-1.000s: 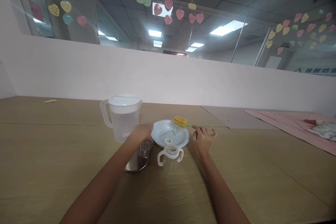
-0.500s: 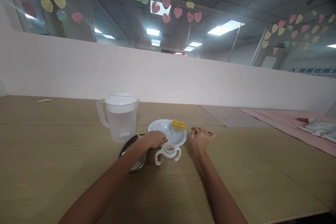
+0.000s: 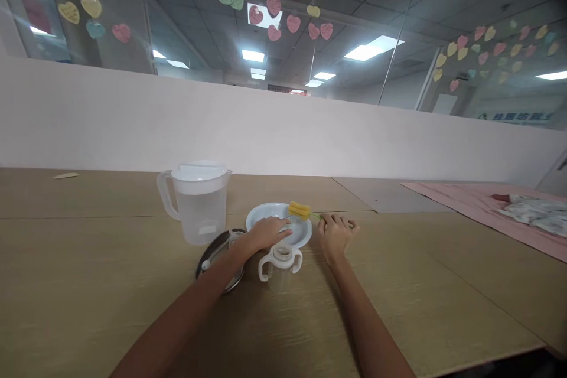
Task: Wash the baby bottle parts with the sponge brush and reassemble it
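My right hand (image 3: 335, 236) is closed on the thin handle of a yellow sponge brush (image 3: 300, 209). The sponge head lies over the right rim of a white plate (image 3: 305, 238). Across the left part of that plate reaches my left hand (image 3: 267, 233), fingers apart, with nothing seen in its grasp. Just in front of the plate stands a clear baby bottle (image 3: 280, 261) with two white handles and an uncovered mouth. Beneath my left forearm, a round metal dish (image 3: 200, 271) holds small clear and white parts, partly hidden by the arm.
A lidded translucent pitcher (image 3: 201, 207) stands behind the dish, handle to the left. A flat pale piece (image 3: 66, 176) lies at the far left. Pink cloth (image 3: 465, 201) with a patterned item covers the right back. A low white wall (image 3: 283, 136) bounds the table.
My left hand has opened out, its fingers now spread over the plate. A thin line seen beside it earlier no longer shows. My right hand keeps the brush; the view has shifted slightly.
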{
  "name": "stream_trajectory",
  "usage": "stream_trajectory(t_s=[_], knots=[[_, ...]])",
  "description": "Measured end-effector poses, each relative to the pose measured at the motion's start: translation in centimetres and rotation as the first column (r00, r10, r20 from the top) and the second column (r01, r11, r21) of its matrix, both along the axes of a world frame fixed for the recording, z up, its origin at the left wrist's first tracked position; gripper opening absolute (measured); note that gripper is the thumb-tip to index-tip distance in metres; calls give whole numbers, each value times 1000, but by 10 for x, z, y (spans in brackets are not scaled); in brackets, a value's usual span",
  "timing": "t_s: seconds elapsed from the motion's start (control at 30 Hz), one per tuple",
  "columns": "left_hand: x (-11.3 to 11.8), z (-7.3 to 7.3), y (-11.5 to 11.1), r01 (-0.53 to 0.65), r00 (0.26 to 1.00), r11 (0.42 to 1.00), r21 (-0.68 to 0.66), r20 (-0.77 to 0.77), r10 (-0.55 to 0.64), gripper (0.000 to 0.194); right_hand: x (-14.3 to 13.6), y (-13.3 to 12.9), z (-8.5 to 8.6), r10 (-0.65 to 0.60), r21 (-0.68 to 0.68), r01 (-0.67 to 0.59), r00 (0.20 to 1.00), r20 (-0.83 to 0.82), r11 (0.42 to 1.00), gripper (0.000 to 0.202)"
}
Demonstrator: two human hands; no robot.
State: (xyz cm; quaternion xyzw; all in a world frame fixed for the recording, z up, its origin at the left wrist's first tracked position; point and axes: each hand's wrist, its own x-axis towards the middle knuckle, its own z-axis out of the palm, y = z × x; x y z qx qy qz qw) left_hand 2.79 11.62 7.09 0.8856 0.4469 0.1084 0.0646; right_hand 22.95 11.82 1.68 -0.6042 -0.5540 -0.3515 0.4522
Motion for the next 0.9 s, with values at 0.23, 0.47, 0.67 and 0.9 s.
stream_trajectory(t_s=[0.23, 0.47, 0.67, 0.9], knots=[[16, -14, 24, -31, 999, 999, 22, -35, 32, 46, -1, 1, 1, 9, -1, -9, 1000, -5, 1000, 25], [14, -11, 20, -62, 998, 996, 66, -1, 63, 38, -2, 0, 2, 10, -31, -12, 999, -48, 999, 25], [5, 15, 4, -225, 960, 964, 144, 201, 195, 20, -1, 0, 2, 96, -27, -103, 977, -190, 994, 29], [-11, 40, -11, -215, 875, 961, 172, 470, 112, 8, -8, -6, 6, 218, -103, -259, 928, -304, 960, 33]])
